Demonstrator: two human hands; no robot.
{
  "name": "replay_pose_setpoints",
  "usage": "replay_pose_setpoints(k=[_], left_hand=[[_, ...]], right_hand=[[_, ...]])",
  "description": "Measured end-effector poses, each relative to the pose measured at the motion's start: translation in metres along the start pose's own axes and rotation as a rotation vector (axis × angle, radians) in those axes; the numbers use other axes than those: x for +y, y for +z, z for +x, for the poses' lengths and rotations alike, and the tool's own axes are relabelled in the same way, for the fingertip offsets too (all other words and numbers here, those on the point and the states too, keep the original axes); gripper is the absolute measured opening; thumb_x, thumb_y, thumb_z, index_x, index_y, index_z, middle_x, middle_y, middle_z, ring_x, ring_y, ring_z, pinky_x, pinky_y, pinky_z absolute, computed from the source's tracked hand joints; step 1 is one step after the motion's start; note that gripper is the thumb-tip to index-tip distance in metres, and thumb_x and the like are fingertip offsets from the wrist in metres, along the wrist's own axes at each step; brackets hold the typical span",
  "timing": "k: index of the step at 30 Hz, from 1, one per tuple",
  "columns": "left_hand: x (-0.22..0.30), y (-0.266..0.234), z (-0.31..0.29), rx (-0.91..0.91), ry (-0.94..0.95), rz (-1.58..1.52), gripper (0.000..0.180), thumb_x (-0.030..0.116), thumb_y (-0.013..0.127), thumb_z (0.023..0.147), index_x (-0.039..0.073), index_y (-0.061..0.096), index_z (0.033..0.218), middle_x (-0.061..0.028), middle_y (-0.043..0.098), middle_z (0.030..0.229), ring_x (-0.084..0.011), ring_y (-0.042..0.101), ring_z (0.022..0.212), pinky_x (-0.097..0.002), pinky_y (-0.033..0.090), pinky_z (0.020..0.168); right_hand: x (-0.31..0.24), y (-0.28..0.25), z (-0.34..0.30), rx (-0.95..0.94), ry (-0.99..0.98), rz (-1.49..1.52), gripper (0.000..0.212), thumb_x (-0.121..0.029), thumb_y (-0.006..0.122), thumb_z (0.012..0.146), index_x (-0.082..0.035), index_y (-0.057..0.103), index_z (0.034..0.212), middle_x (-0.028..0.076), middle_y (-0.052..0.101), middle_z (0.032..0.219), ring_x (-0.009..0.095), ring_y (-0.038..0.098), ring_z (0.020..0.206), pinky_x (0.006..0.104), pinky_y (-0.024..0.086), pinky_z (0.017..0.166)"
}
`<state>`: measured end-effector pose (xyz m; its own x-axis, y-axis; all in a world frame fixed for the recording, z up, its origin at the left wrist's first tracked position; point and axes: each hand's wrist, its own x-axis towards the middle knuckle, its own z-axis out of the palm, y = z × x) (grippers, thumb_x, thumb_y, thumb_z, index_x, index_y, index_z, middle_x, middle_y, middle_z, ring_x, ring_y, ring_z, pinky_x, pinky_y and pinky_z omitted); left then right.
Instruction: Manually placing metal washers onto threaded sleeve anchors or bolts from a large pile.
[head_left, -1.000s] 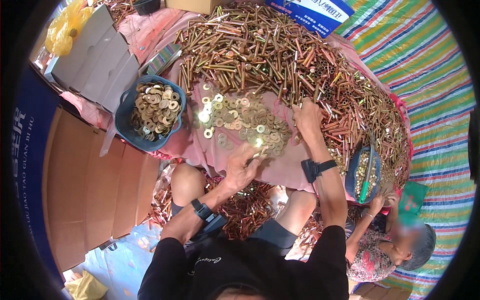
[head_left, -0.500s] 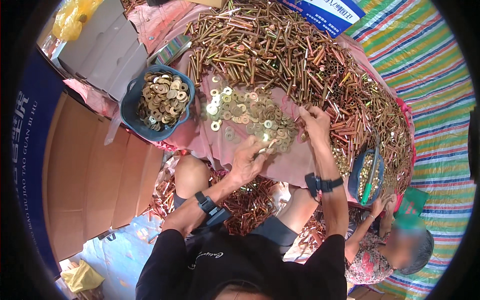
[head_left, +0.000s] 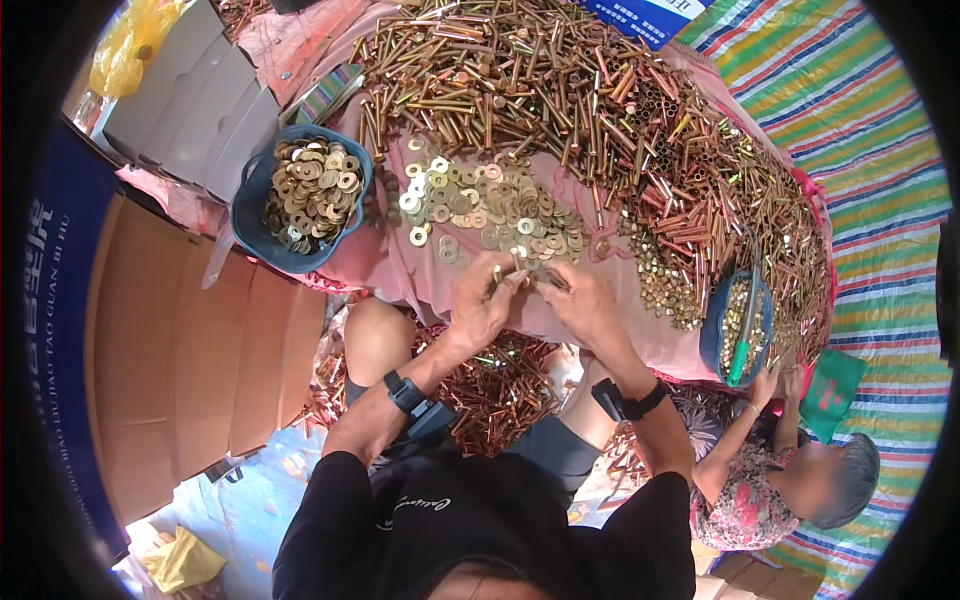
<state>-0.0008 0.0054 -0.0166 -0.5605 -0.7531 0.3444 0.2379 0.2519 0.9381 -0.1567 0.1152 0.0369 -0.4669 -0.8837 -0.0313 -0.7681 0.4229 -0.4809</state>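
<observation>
My left hand (head_left: 488,300) is closed in a pinch at the near edge of a spread of flat brass-coloured washers (head_left: 470,200), with what looks like a washer at its fingertips. My right hand (head_left: 583,305) meets it there, thumb and fingers pressed together on a small dark piece that I cannot make out. The fingertips of both hands nearly touch. Beyond the washers rises a big heap of yellowish metal bolts (head_left: 480,75) and sleeves. Small nuts (head_left: 665,290) lie loose to the right of my right hand.
A blue tub (head_left: 250,235) full of washers stands at the left. On the right is a blue basket (head_left: 712,335) of small nuts with a green-handled tool (head_left: 740,360). Another person (head_left: 750,490) works at the lower right. Cardboard boxes (head_left: 190,330) line the left side.
My right hand has come away from the bolt heap, moving left and nearer to me, to meet my left hand. The left hand has shifted only slightly. The view has moved a little.
</observation>
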Motion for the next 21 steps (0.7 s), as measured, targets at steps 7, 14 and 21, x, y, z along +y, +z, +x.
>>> replay_pose_setpoints(k=[7, 14, 21], left_hand=[[0.000, 0.000, 0.004, -0.028, 0.027, 0.048, 0.009, 0.001, 0.069, 0.093, -0.001, 0.071, 0.101, -0.0099, 0.069, 0.093, -0.0213, 0.066, 0.085, -0.0326, 0.052, 0.077], [0.000, -0.001, 0.003, -0.036, 0.085, 0.063, 0.015, -0.002, 0.073, 0.088, 0.001, 0.073, 0.102, -0.0110, 0.071, 0.093, -0.0233, 0.068, 0.084, -0.0337, 0.053, 0.074], [0.000, 0.002, 0.002, -0.070, 0.114, 0.064, 0.032, -0.007, 0.068, 0.084, 0.004, 0.073, 0.113, -0.0115, 0.067, 0.094, -0.0261, 0.069, 0.082, -0.0341, 0.053, 0.070]], right_hand=[[0.021, 0.016, 0.003, 0.019, 0.143, 0.438, 0.025, -0.021, 0.076, 0.094, 0.000, 0.072, 0.108, 0.004, 0.073, 0.077, 0.018, 0.069, 0.069, 0.0301, 0.053, 0.064], [-0.026, -0.031, 0.001, -0.122, 0.297, 1.209, 0.016, -0.022, 0.076, 0.095, -0.007, 0.072, 0.093, -0.008, 0.058, 0.069, 0.001, 0.044, 0.056, 0.0222, 0.032, 0.050], [-0.047, -0.025, 0.003, -0.016, 0.271, 1.061, 0.018, -0.023, 0.077, 0.095, -0.005, 0.072, 0.096, -0.006, 0.061, 0.072, 0.002, 0.046, 0.060, 0.0225, 0.034, 0.052]])
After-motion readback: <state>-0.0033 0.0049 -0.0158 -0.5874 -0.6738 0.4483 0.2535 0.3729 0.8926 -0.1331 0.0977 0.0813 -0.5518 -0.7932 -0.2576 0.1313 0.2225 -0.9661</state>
